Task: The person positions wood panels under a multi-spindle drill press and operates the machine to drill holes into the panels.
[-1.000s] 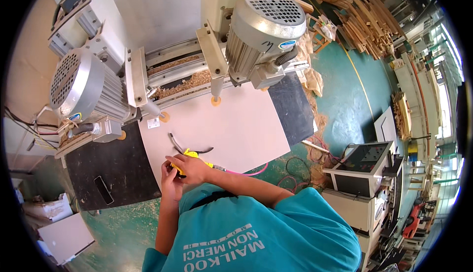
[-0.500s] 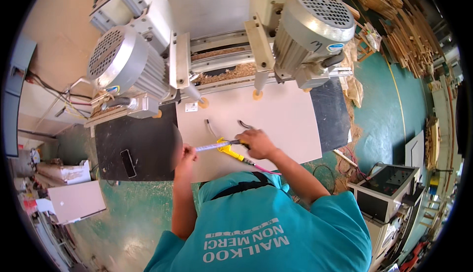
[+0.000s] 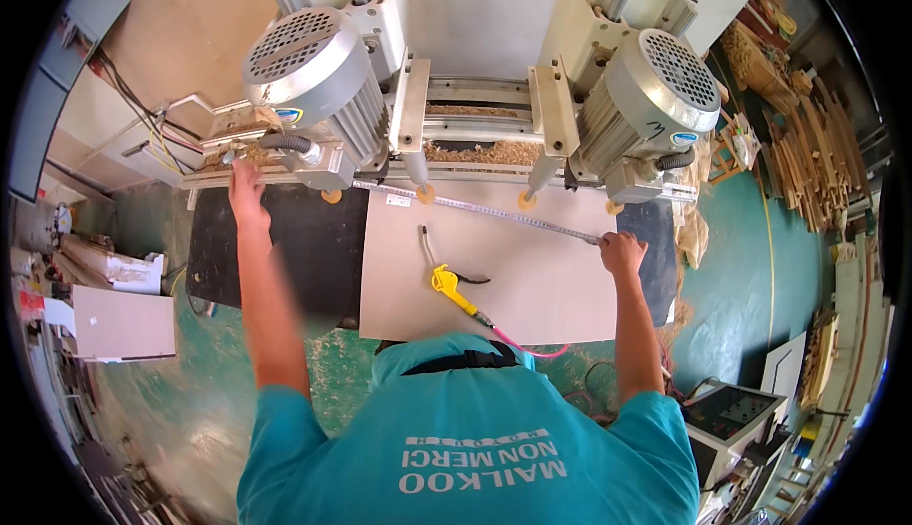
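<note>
A tape measure's white blade (image 3: pixel 494 211) stretches across the far part of a pale board (image 3: pixel 541 287). At the right end, my right hand (image 3: pixel 622 253) is closed round the tape measure's body, mostly hidden by the fingers. My left hand (image 3: pixel 245 183) reaches far left to the machine's rail beside the left motor (image 3: pixel 318 69). Its fingers are closed in line with the blade, whose stretch between is hidden by the motor. A yellow air blow gun (image 3: pixel 445 281) with a black lever and pink hose (image 3: pixel 522 346) lies on the board, touched by neither hand.
A second motor (image 3: pixel 655 97) stands at the far right. Suction-cup-like tan discs (image 3: pixel 527 200) hang at the board's far edge. A black surface (image 3: pixel 294 268) lies left of the board. Sawdust covers the machine bed (image 3: pixel 484 152). A control box (image 3: pixel 727 420) stands at lower right.
My hands have moved far apart, the left to the machine's rail, the right to the board's right side. The tape blade is drawn out long. The blow gun, earlier under my right hand, now lies uncovered.
</note>
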`<state>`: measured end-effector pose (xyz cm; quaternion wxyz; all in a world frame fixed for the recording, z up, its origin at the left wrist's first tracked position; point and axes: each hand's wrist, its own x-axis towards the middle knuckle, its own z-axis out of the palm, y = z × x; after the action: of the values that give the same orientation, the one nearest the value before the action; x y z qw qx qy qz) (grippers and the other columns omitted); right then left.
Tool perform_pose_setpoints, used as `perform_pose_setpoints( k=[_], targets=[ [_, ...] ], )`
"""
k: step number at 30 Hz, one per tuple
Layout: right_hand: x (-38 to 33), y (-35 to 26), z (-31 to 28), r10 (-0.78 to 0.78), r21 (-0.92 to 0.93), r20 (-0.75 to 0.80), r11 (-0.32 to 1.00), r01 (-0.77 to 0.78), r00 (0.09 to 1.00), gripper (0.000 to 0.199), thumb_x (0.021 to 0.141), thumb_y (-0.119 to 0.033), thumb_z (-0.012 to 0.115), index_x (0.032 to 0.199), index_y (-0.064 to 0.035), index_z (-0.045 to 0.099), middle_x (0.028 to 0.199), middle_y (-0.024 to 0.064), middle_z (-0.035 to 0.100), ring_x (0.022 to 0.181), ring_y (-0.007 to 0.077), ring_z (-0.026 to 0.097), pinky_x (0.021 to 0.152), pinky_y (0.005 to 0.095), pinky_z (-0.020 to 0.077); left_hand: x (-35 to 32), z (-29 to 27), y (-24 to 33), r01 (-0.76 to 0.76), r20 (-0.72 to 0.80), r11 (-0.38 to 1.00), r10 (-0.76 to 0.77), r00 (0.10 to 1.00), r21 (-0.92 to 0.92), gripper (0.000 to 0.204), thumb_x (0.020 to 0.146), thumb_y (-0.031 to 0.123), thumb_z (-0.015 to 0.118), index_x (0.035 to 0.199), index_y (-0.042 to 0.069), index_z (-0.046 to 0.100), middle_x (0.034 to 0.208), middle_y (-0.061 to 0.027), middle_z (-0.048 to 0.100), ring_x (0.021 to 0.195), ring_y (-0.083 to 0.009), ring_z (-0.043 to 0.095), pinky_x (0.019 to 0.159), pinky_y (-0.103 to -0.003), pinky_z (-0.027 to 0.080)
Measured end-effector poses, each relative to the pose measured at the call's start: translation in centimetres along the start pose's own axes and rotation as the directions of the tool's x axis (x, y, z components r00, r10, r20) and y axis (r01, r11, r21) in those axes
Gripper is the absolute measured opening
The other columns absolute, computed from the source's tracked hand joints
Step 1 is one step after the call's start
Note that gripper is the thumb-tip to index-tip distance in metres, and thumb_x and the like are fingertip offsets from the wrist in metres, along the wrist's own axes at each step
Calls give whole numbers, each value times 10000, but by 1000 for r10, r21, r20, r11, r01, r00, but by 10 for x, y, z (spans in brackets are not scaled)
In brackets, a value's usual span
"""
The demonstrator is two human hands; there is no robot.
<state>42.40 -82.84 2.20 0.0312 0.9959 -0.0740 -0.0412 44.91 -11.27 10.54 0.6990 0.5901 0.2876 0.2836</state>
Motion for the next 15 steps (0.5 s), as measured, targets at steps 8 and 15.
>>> perform_pose_setpoints(
  k=[8, 15],
  targets=[
    [43, 23, 2, 35, -113, -180, 992, -56, 983, 250, 894, -374, 589, 873, -183, 750, 953, 55, 696, 1013, 235, 634, 902, 516, 382, 4, 94, 15, 172, 193, 906, -103, 976, -386, 471, 942, 408, 605, 1267, 70, 559, 1164, -84, 620, 1084, -226, 570, 905, -373, 457],
    [57, 74, 14, 86, -173, -264, 976, -135, 961, 250, 904, -377, 560, 931, -226, 757, 986, 34, 696, 998, 241, 624, 935, 492, 362, -45, 140, 0, -116, -49, 931, 105, 993, -347, 165, 895, 123, 579, 1022, 62, 494, 929, -36, 520, 877, -154, 518, 822, -337, 444]
  ],
)
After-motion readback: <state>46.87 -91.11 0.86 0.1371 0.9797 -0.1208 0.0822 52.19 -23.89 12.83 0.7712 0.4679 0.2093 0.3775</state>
